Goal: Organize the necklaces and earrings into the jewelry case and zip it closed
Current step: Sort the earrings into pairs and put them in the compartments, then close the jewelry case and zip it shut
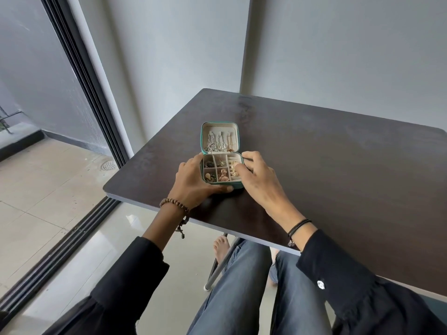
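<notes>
1. Black sleeves (338,274) and blue jeans (242,286) sit nearest, at the near edge of the dark brown tabletop (338,170).
2. Small square teal jewelry case (237,185) lies open toward the tabletop's near left corner; its lid is opened to the far side.
3. Silver and gold necklaces (219,141) hang in the cream lid; gold earrings (221,175) fill the divided base.
4. Left hand (193,182) grips the case's left wall, thumb along its near wall; right hand (260,180) curls round the right wall, thumb over the right-hand compartments.
</notes>
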A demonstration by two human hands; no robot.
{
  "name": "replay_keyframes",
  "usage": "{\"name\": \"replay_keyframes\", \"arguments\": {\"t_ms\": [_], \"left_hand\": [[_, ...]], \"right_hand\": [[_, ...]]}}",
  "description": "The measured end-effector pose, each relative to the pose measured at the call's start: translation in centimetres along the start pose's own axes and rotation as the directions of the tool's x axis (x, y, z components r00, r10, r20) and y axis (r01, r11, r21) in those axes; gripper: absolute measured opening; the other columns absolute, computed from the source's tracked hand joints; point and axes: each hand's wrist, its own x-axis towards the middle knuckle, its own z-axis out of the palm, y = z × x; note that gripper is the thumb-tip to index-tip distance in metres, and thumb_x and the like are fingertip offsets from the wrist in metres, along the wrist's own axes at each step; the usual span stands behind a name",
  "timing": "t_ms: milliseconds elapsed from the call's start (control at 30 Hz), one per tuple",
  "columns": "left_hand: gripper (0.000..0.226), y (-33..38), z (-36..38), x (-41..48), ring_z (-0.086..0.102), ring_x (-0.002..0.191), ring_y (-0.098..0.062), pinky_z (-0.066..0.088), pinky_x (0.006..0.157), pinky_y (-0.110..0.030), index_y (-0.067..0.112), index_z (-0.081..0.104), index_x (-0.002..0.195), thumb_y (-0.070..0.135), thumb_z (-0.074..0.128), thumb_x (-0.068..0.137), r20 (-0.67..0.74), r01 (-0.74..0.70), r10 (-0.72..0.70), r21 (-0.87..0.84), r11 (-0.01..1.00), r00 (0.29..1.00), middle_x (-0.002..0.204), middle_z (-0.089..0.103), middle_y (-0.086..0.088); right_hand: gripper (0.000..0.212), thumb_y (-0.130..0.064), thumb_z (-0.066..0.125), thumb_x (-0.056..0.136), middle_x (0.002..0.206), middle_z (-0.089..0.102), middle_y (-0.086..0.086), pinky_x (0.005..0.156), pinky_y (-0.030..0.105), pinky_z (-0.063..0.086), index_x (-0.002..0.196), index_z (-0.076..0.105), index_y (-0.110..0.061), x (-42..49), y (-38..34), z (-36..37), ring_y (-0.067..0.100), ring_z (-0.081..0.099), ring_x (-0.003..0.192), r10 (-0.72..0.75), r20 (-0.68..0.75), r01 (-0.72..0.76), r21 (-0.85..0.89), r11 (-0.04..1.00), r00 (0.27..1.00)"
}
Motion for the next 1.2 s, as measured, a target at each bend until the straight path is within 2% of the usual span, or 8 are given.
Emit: {"name": "replay_keyframes", "arguments": {"t_ms": [67,200,433,633,733,867,1100,1200], "left_hand": [[0.102,0.3,0.6,0.4,0.058,0.109,-0.018,0.051,0.098,-0.044,0.029,0.055,0.13,0.074,0.082,0.043,0.004,-0.015,0.015,-0.013,1.0,1.0,0.119,0.064,0.008],[0.1,2.3,2.6,1.2,0.061,0.108,-0.018,0.053,0.096,-0.041,0.031,0.056,0.125,0.073,0.082,0.038,0.026,-0.067,0.068,-0.039,0.997,0.997,0.116,0.066,0.008],[0.098,7.1,7.5,1.8,0.058,0.113,-0.015,0.049,0.103,-0.04,0.022,0.056,0.128,0.055,0.093,0.043,0.13,-0.158,0.172,-0.11,0.981,0.976,0.115,0.063,0.009],[0.088,10.1,10.7,1.6,0.04,0.104,-0.004,0.037,0.101,-0.025,0.019,0.055,0.133,0.037,0.096,0.057,0.184,-0.229,0.25,-0.128,0.965,0.951,0.104,0.048,0.02],[0.09,10.5,11.5,1.7,0.042,0.109,-0.007,0.039,0.104,-0.029,0.021,0.055,0.134,0.039,0.096,0.056,0.21,-0.232,0.257,-0.135,0.963,0.943,0.107,0.051,0.018],[0.098,10.0,11.9,1.8,0.045,0.123,-0.017,0.039,0.111,-0.039,0.026,0.048,0.139,0.046,0.095,0.056,0.222,-0.217,0.237,-0.113,0.97,0.946,0.102,0.043,0.029],[0.128,8.6,11.2,2.9,0.027,0.14,-0.013,0.019,0.115,-0.035,0.022,0.013,0.157,0.059,0.088,0.06,0.295,-0.204,0.211,-0.052,0.977,0.932,0.149,0.048,0.013],[0.129,8.4,11.2,3.1,0.029,0.143,-0.013,0.017,0.117,-0.037,0.022,0.01,0.157,0.06,0.087,0.06,0.307,-0.206,0.21,-0.046,0.977,0.928,0.151,0.047,0.012]], "right_hand": [[0.035,-0.031,0.049,0.102,0.121,0.071,-0.001,0.092,0.032,0.043,0.133,0.051,-0.015,0.0,0.1,-0.7,0.015,0.058,0.11,0.018,-0.02,-0.018,-0.003,1.0,1.0],[0.035,-0.036,0.05,0.101,0.123,0.069,-0.002,0.089,0.031,0.04,0.131,0.054,-0.018,-0.4,1.3,-3.1,0.018,0.057,0.118,0.08,-0.095,-0.079,0.014,0.997,0.992],[0.034,-0.04,0.053,0.099,0.106,0.062,-0.012,0.085,0.031,0.039,0.128,0.056,-0.022,-2.1,4.7,-9.0,0.013,0.057,0.108,0.18,-0.227,-0.17,0.063,0.983,0.957],[0.03,-0.043,0.054,0.099,0.092,0.059,-0.021,0.072,0.023,0.042,0.121,0.06,-0.024,-3.5,7.3,-12.5,0.003,0.058,0.09,0.241,-0.313,-0.223,0.093,0.97,0.919],[0.027,-0.042,0.054,0.098,0.094,0.063,-0.019,0.071,0.015,0.042,0.117,0.062,-0.025,-4.0,8.2,-13.1,-0.008,0.057,0.086,0.26,-0.327,-0.237,0.108,0.965,0.909],[0.024,-0.04,0.054,0.098,0.106,0.068,-0.013,0.081,0.027,0.044,0.114,0.064,-0.025,-3.9,8.8,-13.5,0.007,0.062,0.102,0.268,-0.322,-0.242,0.118,0.963,0.908],[0.038,-0.053,0.052,0.092,0.117,0.068,-0.004,0.1,0.041,0.05,0.113,0.064,-0.023,-0.6,8.5,-14.3,0.015,0.064,0.111,0.361,-0.262,-0.292,0.268,0.918,0.895],[0.033,-0.036,0.047,0.104,0.102,0.074,0.003,0.092,0.036,0.052,0.096,0.068,-0.013,0.6,7.6,-14.6,0.018,0.068,0.099,0.354,-0.193,-0.25,0.416,0.874,0.915]]}}
